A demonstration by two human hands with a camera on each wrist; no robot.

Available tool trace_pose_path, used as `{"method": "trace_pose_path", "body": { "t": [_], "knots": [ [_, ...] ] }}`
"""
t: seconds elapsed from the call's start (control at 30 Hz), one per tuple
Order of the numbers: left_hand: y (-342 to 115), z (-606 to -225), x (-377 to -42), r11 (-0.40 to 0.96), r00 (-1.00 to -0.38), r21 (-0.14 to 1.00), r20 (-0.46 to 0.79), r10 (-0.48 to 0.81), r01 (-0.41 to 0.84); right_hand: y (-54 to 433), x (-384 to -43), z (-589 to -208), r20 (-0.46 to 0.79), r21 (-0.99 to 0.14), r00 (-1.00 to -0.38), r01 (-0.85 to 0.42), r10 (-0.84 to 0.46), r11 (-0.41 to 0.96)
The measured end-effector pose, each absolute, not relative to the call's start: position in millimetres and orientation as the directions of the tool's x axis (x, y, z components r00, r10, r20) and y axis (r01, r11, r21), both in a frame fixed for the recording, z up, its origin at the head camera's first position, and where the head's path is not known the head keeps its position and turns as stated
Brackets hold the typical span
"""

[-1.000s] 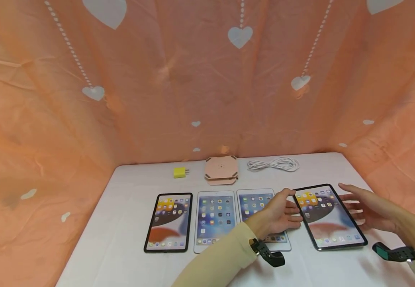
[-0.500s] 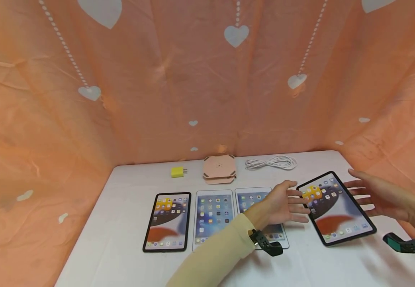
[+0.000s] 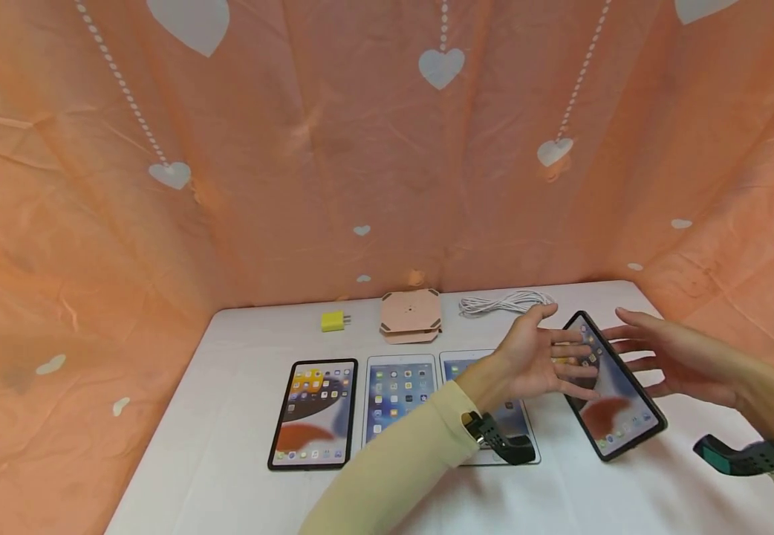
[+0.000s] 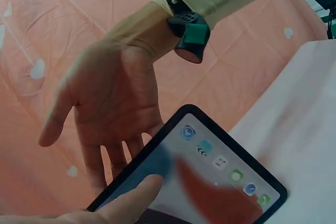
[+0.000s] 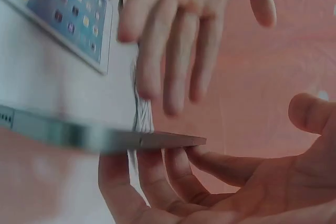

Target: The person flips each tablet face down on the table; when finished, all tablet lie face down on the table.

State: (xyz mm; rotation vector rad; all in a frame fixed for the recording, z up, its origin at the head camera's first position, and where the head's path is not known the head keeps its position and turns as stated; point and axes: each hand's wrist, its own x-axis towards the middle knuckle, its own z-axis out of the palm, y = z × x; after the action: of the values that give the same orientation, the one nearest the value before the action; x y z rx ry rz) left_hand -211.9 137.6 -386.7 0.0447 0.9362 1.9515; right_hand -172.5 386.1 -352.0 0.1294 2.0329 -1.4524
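A black-framed tablet (image 3: 617, 397) with a lit screen is held up, tilted, at the right of the table in the head view. My right hand (image 3: 684, 364) supports it from behind; in the right wrist view its fingers (image 5: 157, 177) are under the thin tablet edge (image 5: 136, 140), its thumb standing away. My left hand (image 3: 537, 364) stretches straight fingers across the front of the screen, palm showing; whether they touch it I cannot tell. Part of the left hand (image 4: 136, 198) crosses the screen in the left wrist view. The left forearm partly covers two white tablets, one (image 3: 397, 394) beside the other (image 3: 460, 365).
Another black-framed tablet (image 3: 313, 416) lies at the left of the row. Along the back of the white table (image 3: 226, 386) are a yellow charger plug (image 3: 333, 321), a pink flat folding stand (image 3: 411, 312) and a coiled white cable (image 3: 494, 305). Orange cloth (image 3: 307, 186) hangs behind.
The black-framed tablet was low over the table at the right. It has been raised and turned edgewards, then shifted left with the right hand. The left fingers now reach across its screen.
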Motion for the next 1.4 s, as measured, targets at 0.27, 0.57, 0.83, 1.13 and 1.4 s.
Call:
{"method": "trace_pose_path", "body": {
  "t": [0.27, 0.57, 0.83, 1.13, 1.4],
  "knots": [
    [125, -374, -213, -0.292, -0.559, 0.560, -0.394, 0.729, -0.775, 360, -171, -353, -0.529, -0.840, -0.786, 0.434, -0.318, 0.325],
    [114, -367, -205, -0.280, -0.574, 0.552, -0.482, 0.662, -0.786, 362, -174, -381, -0.589, -0.808, -0.755, 0.558, -0.287, 0.191],
    [104, -379, -204, -0.257, -0.604, 0.589, -0.522, 0.602, -0.766, 374, -173, -421, -0.677, -0.735, -0.715, 0.642, -0.176, 0.217],
    [106, -401, -206, -0.239, -0.619, 0.607, -0.552, 0.559, -0.758, 372, -174, -426, -0.686, -0.719, -0.722, 0.651, -0.095, 0.242],
    [117, -419, -206, -0.257, -0.627, 0.594, -0.581, 0.519, -0.762, 374, -178, -422, -0.689, -0.697, -0.724, 0.652, -0.027, 0.299]
  ]
}}
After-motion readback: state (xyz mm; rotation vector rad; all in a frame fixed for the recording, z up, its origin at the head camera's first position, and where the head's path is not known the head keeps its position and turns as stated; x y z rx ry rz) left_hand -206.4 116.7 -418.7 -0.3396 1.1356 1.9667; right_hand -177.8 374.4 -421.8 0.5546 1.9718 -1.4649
